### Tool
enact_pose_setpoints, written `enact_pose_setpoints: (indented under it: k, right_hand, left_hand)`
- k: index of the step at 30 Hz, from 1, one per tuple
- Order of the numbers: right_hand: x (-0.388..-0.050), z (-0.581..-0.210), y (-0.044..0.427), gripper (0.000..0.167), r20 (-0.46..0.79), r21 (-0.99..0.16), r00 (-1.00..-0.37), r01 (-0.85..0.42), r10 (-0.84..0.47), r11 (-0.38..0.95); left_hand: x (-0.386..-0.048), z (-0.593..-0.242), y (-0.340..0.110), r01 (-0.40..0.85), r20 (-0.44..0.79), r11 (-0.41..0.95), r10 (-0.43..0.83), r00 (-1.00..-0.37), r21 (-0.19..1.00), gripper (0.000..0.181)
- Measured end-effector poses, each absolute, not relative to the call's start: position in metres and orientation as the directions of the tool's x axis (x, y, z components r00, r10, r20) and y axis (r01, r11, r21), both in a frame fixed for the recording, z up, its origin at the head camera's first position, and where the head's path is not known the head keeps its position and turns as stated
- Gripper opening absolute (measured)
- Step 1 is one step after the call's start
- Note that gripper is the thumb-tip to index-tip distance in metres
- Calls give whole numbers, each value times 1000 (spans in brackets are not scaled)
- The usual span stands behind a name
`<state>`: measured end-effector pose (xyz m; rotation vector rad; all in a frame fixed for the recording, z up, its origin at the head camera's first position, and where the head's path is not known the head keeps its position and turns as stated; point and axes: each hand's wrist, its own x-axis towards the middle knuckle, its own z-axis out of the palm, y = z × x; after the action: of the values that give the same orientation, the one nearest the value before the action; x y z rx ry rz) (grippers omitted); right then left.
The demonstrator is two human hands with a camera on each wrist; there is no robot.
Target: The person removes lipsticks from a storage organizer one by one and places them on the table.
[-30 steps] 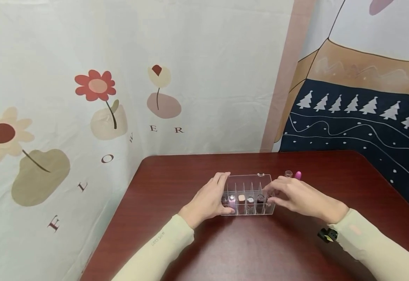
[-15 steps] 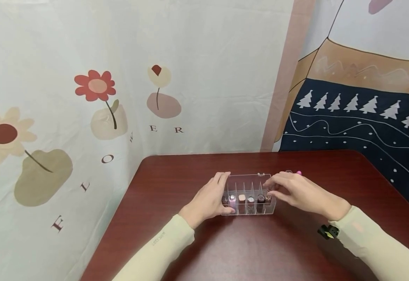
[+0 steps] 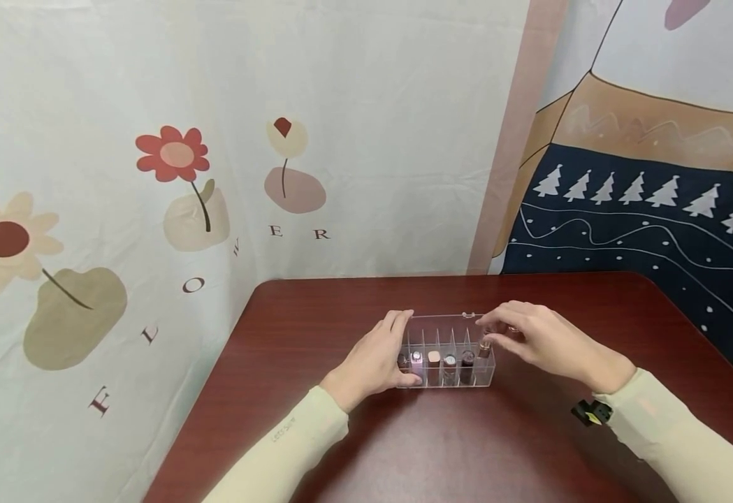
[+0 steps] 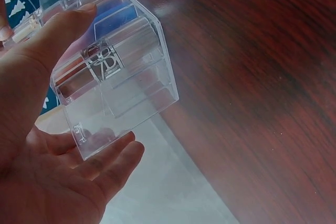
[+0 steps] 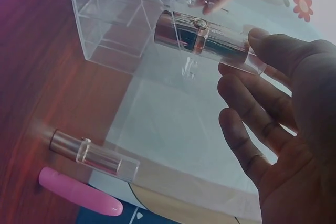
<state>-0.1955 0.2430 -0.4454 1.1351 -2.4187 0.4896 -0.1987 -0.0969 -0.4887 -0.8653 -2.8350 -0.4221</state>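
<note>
A clear divided case (image 3: 446, 377) stands on the table, with several lipstick tubes upright in its compartments. My left hand (image 3: 369, 360) grips the case's left end, thumb in front and fingers behind; the left wrist view shows that thumb across the clear case (image 4: 139, 59). Between thumb and fingertips, my right hand (image 3: 545, 342) pinches a rose-gold tube with a clear end (image 5: 210, 40). This tube is over the right end of the case (image 5: 105, 51), beside a compartment that looks vacant in the right wrist view.
Another rose-gold and clear tube (image 5: 97, 156) and a pink tube (image 5: 79, 192) stand on the table to the right of the case, behind my right hand in the head view. The brown table (image 3: 316, 307) meets a printed cloth (image 3: 366, 140) at the back.
My right hand has shifted slightly right and up from the case's right end, and the tube in its fingertips now shows higher. My left hand stays on the case.
</note>
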Motion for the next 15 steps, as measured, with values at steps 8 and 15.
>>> enact_pose_setpoints:
  k: [8, 15]
  right_hand:
    - [-196, -440, 250, 39, 528, -151, -585, -778, -616, 609]
    - [-193, -437, 253, 43, 530, -213, -626, -752, -572, 624]
  left_hand:
    - [-198, -489, -96, 551, 202, 798, 514, -833, 244, 129]
    - [-199, -490, -95, 533, 184, 807, 501, -846, 254, 130]
